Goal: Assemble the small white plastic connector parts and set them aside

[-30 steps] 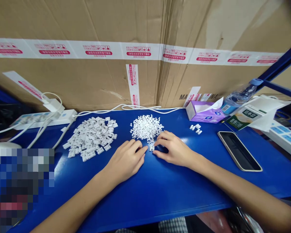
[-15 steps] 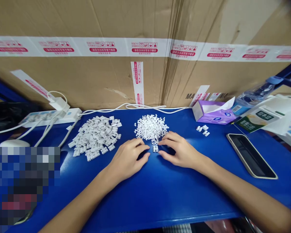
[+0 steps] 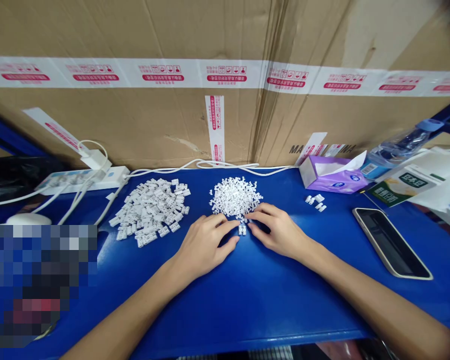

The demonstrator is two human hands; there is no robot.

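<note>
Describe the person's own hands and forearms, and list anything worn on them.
The left hand and the right hand are bare, with slim fingers and no gloves. The left forearm and the right forearm are bare too: no sleeve, watch, ring, bracelet or marking shows on either arm.

small parts (image 3: 235, 197): matt white plastic | shelf top (image 3: 247, 310): glossy blue painted metal | carton (image 3: 135, 130): rough brown cardboard

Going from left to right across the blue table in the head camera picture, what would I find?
White power strip → pile of white plastic clips → heap of tiny white plastic pieces → few loose white pieces → smartphone
</note>
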